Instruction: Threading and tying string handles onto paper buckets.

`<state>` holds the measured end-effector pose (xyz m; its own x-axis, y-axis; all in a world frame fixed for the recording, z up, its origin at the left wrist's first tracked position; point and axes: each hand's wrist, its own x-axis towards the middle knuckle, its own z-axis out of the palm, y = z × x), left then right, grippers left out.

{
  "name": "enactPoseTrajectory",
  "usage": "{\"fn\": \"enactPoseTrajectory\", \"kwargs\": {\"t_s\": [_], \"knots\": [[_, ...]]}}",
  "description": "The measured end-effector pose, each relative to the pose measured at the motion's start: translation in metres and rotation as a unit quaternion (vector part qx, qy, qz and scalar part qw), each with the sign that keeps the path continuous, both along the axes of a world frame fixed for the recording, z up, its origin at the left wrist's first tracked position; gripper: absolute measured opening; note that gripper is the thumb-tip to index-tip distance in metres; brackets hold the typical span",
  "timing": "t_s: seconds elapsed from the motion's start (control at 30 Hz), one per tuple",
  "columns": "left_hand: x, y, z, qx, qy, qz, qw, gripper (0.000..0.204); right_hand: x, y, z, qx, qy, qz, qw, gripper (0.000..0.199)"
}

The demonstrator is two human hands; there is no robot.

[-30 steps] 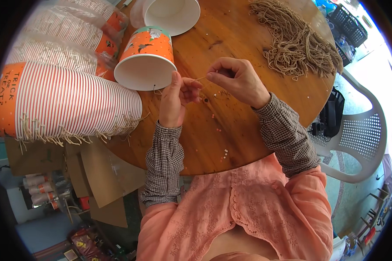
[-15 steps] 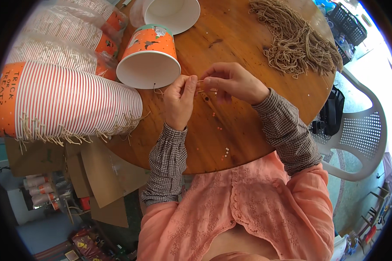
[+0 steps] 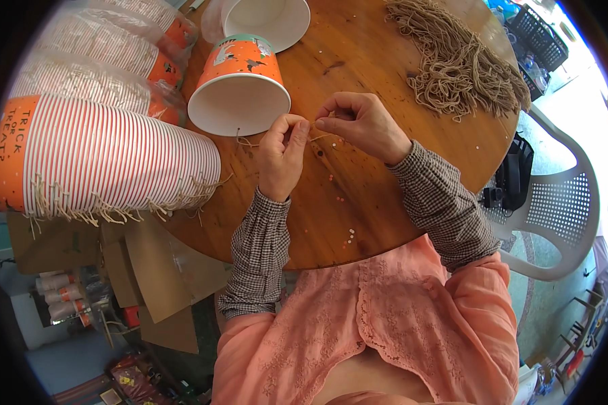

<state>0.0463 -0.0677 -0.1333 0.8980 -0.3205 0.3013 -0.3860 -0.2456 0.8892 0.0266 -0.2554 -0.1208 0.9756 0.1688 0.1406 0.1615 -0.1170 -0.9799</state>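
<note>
Now — both hands (image 3: 321, 138) pinch string (image 3: 317, 137) | paper bucket (image 3: 240, 86) beside | twine pile (image 3: 463, 61) apart, prob. jute

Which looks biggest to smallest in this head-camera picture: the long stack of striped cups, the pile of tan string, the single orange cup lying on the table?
1. Stack of striped cups, clearly the largest.
2. Pile of tan string.
3. Single orange cup.
The last two look close, and the fisheye lens bends things near the rim, so their order is unsure.
</note>
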Motion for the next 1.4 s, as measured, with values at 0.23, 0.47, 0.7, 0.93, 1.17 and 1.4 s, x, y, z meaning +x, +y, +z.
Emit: {"fn": "enactPoseTrajectory", "kwargs": {"t_s": [0.23,0.47,0.7,0.93,1.17,1.4], "knots": [[0.001,-0.003,-0.004,-0.032,0.007,0.006,0.999,0.016,-0.005,0.006,0.003,-0.055,-0.058,-0.078,0.994,0.012],[0.015,-0.005,-0.011,-0.075,-0.064,0.092,0.991,0.026,-0.004,0.005,0.004,-0.047,-0.039,-0.095,0.994,0.014],[0.053,-0.017,-0.007,-0.133,-0.100,0.195,0.967,0.043,0.005,0.008,-0.011,0.071,-0.101,-0.094,0.988,0.013],[0.039,-0.010,-0.018,0.129,-0.075,0.179,0.972,0.027,0.025,0.001,-0.017,0.127,-0.107,-0.156,0.974,0.011],[0.051,0.002,-0.036,0.241,-0.106,0.154,0.953,0.032,0.059,0.026,0.003,0.295,-0.083,-0.165,0.938,0.015],[0.037,-0.005,-0.014,0.124,-0.177,0.132,0.967,0.028,0.042,0.040,-0.024,0.032,-0.197,-0.245,0.949,0.013]]}}
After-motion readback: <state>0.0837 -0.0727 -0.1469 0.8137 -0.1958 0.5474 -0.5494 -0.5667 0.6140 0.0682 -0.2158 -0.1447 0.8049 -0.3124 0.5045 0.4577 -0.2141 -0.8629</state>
